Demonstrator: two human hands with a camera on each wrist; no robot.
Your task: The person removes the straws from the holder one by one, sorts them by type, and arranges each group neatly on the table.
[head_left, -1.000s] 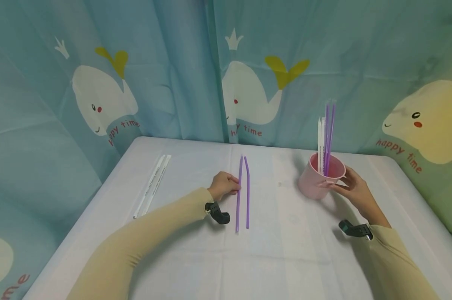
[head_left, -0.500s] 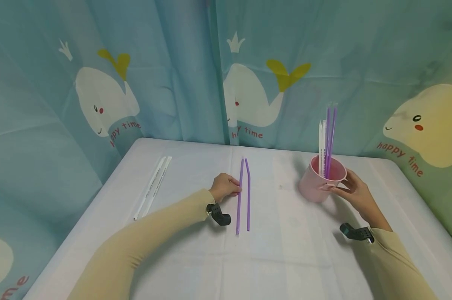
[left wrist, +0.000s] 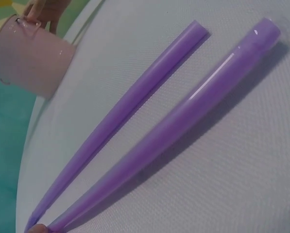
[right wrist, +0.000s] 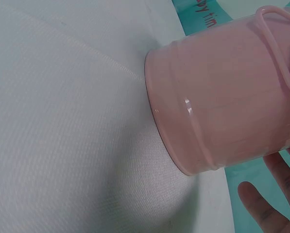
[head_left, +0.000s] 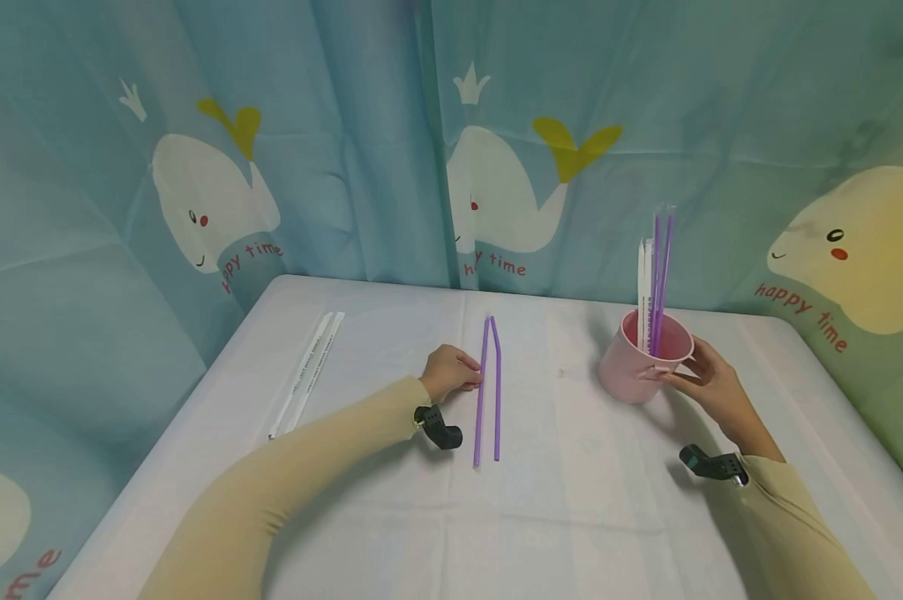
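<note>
Between its thumb and fingers my left hand (head_left: 448, 372) pinches a purple straw (head_left: 478, 425) in a clear wrapper, close over the white tabletop. Just right of it lies a second purple straw (head_left: 498, 400), bent near its far end. In the left wrist view both straws run up from a fingertip (left wrist: 38, 228) at the lower left. My right hand (head_left: 717, 396) grips a pink bucket (head_left: 626, 373), thumb near the side handle and fingers behind the rim. Out of the bucket stick purple straws (head_left: 666, 267) and white paper-wrapped straws (head_left: 642, 292).
Two white-wrapped straws (head_left: 315, 375) lie side by side at the left of the table (head_left: 556, 517). A whale-print curtain (head_left: 376, 167) hangs right behind the table's back edge. The bucket (right wrist: 222, 97) stands upright near the back right.
The head view has shifted slightly. Both hands keep their places on the straw and the bucket, and the held straw's far end leans a little closer to the bent one.
</note>
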